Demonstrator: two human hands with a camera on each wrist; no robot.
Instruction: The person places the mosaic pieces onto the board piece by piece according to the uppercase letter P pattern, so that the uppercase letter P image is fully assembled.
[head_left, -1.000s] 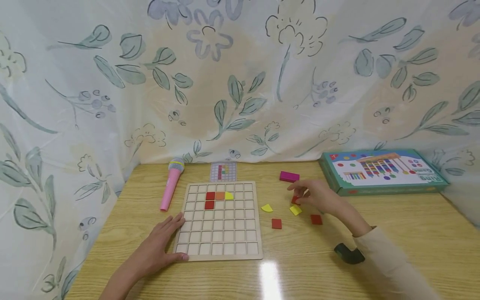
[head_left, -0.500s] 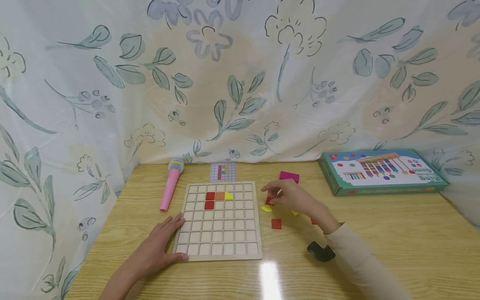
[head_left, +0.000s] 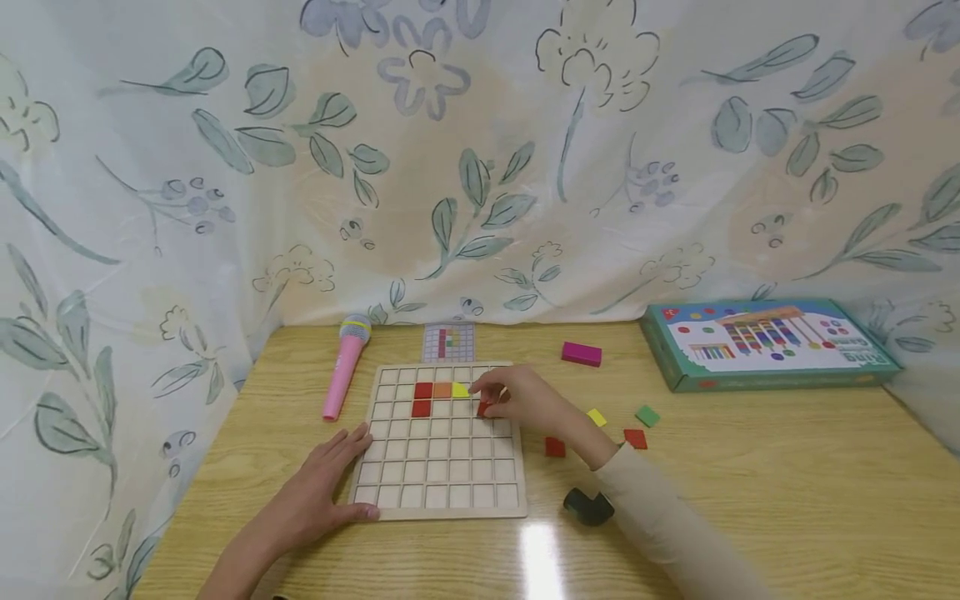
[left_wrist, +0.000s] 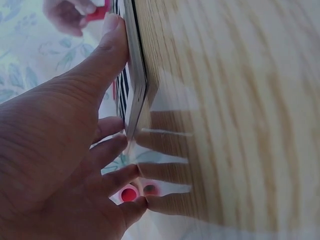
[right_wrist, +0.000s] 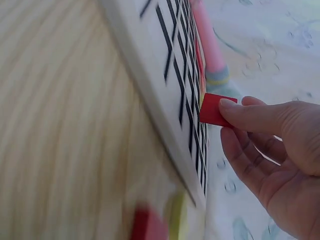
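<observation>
My right hand (head_left: 525,404) pinches a red square tile (right_wrist: 214,109) between thumb and fingers, over the upper right of a wooden grid board (head_left: 442,473). Resting at the board's left edge is my left hand (head_left: 318,483), fingers spread and thumb at the near corner. Two red tiles (head_left: 422,408) lie in the grid, with an orange tile (head_left: 443,390) beside the upper one. A yellow quarter-circle tile (head_left: 460,390) follows to its right. Behind the board lies a small pattern card (head_left: 448,343) with coloured squares.
Loose on the table to the right are red tiles (head_left: 635,438), a yellow tile (head_left: 597,417) and a green tile (head_left: 648,416). Farther back lie a magenta block (head_left: 582,354) and a toy box (head_left: 772,346). A pink microphone (head_left: 342,375) lies left of the board.
My right hand has carried the red tile left from among the loose pieces to above the board. The green tile has come into sight. My left hand has stayed put.
</observation>
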